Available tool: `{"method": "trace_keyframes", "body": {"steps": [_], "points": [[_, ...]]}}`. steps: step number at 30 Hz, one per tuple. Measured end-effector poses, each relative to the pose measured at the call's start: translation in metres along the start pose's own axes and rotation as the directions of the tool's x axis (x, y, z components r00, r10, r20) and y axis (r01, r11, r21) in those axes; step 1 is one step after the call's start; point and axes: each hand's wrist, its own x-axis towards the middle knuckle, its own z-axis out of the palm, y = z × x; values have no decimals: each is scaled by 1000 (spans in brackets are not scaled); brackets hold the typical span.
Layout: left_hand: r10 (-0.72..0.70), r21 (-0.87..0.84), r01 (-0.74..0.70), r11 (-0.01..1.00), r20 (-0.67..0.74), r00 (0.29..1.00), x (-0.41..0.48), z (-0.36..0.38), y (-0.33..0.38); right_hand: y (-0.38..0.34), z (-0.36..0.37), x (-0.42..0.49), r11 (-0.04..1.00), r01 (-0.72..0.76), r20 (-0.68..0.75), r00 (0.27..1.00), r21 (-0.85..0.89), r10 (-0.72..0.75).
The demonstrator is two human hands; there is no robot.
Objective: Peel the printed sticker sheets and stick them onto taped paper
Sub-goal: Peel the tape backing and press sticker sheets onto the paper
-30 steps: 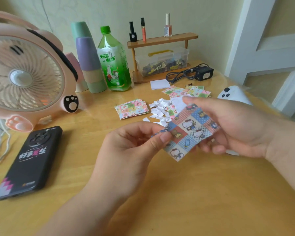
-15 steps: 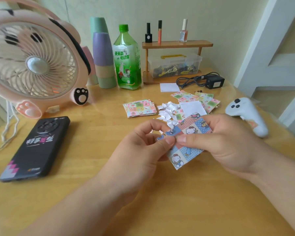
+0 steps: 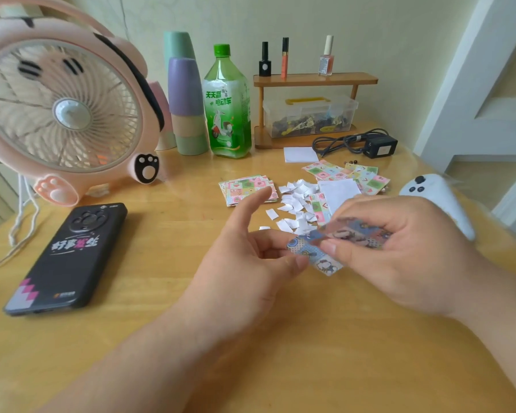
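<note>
A cartoon-printed sticker sheet hangs just above the wooden table, between my two hands. My right hand pinches its upper right part, thumb on top and fingers curled over it. My left hand pinches the sheet's lower left corner between thumb and middle finger, with the index finger raised. Behind them lie a pile of white backing scraps, a stack of pastel sticker sheets, more loose sheets and a white paper piece.
A black phone lies at the left beneath a pink fan. Stacked cups, a green bottle, a wooden rack with a clear box, a black charger and a white controller ring the back and right.
The sheet has tilted flatter and dropped toward the table. My right hand slid further over it, and my left index finger lifted off. The view shifted slightly.
</note>
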Motion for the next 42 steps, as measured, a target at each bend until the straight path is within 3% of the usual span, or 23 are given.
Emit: {"method": "trace_keyframes", "body": {"steps": [2, 5, 8, 13, 17, 20, 24, 27, 36, 42], "points": [[50, 6, -50, 999, -25, 998, 0, 1, 3, -2, -3, 1, 984, 168, -2, 986, -66, -168], [179, 81, -174, 981, -56, 982, -2, 2, 6, -5, -9, 2, 945, 291, -22, 954, -147, -298], [280, 121, -271, 955, -66, 958, -3, 1, 6, -8, -11, 2, 928, 304, -52, 945, -216, -321], [329, 162, -317, 935, -55, 943, -4, -2, 3, -14, -12, -1, 919, 299, -26, 948, -255, -316], [351, 381, -340, 860, 42, 935, -5, -4, 2, -17, -14, -1, 921, 122, 3, 992, -370, -130], [271, 578, -337, 743, 202, 941, -7, -8, 7, -16, -15, -1, 888, 15, 101, 994, -460, 36], [106, 736, -394, 550, 407, 907, -10, -8, 15, -24, -19, -2, 878, -58, 325, 916, -475, 236], [-28, 786, -403, 470, 469, 883, -12, -6, 17, -27, -15, -6, 863, -77, 380, 876, -499, 298], [-101, 725, -260, 637, 414, 905, -13, -8, 16, -21, -6, -8, 824, 4, 491, 804, -566, 334], [-106, 701, -225, 676, 395, 912, -13, -8, 14, -23, -6, -8, 823, 20, 508, 795, -568, 331]]}}
